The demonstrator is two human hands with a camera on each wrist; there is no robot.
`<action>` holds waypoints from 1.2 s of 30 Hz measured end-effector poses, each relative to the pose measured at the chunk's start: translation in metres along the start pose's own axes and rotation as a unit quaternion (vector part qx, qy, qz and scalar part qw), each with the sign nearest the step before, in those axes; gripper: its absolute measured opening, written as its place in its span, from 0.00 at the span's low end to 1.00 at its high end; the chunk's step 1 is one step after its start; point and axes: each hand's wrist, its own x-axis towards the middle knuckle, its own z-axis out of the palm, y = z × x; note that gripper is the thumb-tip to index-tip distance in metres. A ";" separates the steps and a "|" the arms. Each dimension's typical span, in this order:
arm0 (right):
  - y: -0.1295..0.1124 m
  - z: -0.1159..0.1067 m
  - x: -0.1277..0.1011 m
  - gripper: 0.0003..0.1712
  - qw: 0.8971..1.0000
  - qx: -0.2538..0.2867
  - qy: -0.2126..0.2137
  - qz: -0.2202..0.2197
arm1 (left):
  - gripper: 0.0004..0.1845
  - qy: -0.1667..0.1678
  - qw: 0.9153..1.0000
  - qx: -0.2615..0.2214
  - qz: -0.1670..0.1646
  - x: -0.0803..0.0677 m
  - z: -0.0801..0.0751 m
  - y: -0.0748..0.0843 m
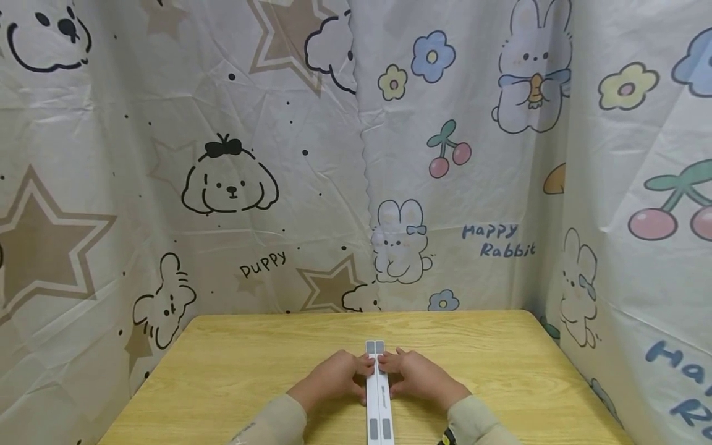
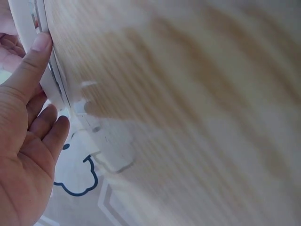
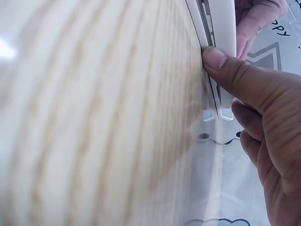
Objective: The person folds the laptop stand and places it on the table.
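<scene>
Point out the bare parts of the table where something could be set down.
Bare wood lies left of the left hand out to the table edge, right of the right hand toward the curtain, and beyond the white folded stand to the far edge. The centre is crowded: both hands grip the stand.

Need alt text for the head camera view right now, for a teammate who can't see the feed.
Two hands, left hand and right hand, grip a folded white stand from either side as it lies lengthwise on a light wooden table. Cartoon-print curtains with puppies, rabbits, stars and cherries surround the table.
</scene>
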 end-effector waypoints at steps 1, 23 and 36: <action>0.000 0.000 0.000 0.35 1.000 -0.002 -0.001 -0.002 | 0.33 0.000 1.000 0.003 0.005 0.000 0.000 0.000; -0.009 -0.006 -0.012 0.30 1.000 -0.001 -0.008 -0.024 | 0.34 -0.022 1.000 0.005 -0.021 -0.014 -0.001 0.006; -0.021 -0.007 -0.031 0.18 0.995 -0.082 0.021 -0.053 | 0.19 -0.015 0.999 0.032 0.016 -0.034 -0.005 0.015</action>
